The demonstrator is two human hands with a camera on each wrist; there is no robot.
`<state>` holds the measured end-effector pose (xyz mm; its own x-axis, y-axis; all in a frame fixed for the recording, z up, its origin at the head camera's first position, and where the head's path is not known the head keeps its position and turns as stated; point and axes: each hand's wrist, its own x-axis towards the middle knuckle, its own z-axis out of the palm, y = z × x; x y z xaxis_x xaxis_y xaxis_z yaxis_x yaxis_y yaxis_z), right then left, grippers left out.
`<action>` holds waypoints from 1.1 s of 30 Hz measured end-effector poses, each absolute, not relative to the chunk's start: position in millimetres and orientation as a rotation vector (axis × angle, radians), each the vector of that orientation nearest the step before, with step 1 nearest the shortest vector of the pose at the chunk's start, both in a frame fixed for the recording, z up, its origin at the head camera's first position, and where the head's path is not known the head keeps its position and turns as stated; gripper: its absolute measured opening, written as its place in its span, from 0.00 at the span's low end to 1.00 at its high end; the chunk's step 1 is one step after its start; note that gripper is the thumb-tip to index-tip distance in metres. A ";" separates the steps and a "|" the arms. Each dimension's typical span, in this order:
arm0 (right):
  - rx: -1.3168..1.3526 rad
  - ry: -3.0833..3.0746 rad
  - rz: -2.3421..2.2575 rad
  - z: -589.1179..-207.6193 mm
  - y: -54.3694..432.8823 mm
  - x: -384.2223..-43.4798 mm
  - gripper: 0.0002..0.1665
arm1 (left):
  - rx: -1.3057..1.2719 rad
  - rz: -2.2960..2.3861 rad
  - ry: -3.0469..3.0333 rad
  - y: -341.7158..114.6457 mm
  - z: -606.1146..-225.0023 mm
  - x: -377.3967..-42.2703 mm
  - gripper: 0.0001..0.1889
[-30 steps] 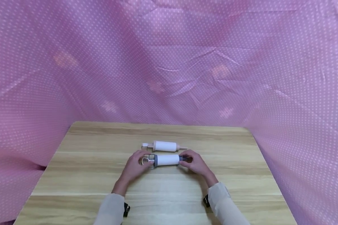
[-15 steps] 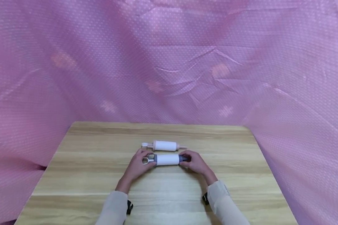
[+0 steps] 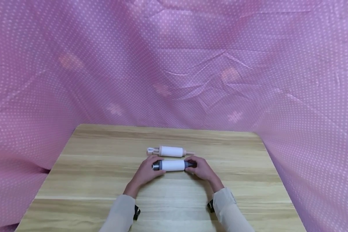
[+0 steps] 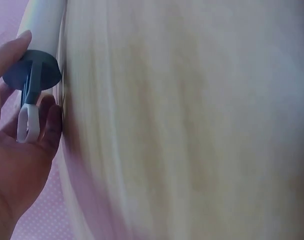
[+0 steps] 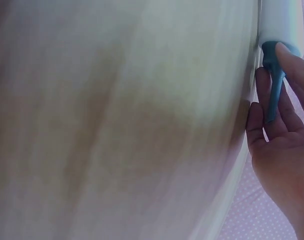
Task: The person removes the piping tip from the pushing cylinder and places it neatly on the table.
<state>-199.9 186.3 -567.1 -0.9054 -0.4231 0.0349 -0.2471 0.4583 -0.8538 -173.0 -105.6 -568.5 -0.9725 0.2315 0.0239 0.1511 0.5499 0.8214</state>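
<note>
A white cylinder (image 3: pixel 173 165) with blue-grey ends lies crosswise on the table between my hands. My left hand (image 3: pixel 146 171) pinches its left end, thumb over the near side of the collar (image 4: pixel 42 75). From that end a blue-grey stem leads to a white loop (image 4: pixel 28 122), which sits within the curve of my palm. My right hand (image 3: pixel 201 167) holds the other end, its thumb on the collar and its fingers around a thin tapered tip (image 5: pixel 274 95). Just behind lies a similar white cylinder (image 3: pixel 172 151) with beige ends, a white loop on its left and a thin tip on its right.
The wooden table (image 3: pixel 98 187) has a pale grained top. Pink dotted cloth (image 3: pixel 191 64) hangs behind it and at both sides.
My left hand has slid rightward along the cylinder's left end, closer to the white body. The head view has shifted slightly. My right hand keeps its grip.
</note>
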 end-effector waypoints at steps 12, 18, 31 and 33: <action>-0.625 2.503 -1.419 -560.5 188.9 -197.2 0.20 | 0.363 1.467 2.718 -108.2 -561.9 -171.0 0.26; -0.614 2.367 -1.618 -557.9 192.5 -199.0 0.20 | 0.301 1.621 2.626 -110.6 -554.5 -171.2 0.26; -0.491 2.207 -1.757 -549.6 189.0 -195.2 0.18 | 0.261 1.739 2.547 -113.9 -538.3 -168.4 0.28; -0.492 2.190 -1.773 -548.7 188.6 -193.7 0.18 | 0.268 1.750 2.539 -113.8 -535.8 -167.6 0.28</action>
<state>-193.7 188.6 -548.7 -0.9027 -0.4303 -0.0036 -0.0860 0.1887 -0.9783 -167.6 -113.8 -535.8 -0.9840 0.1678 0.0598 0.1156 0.3459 0.9311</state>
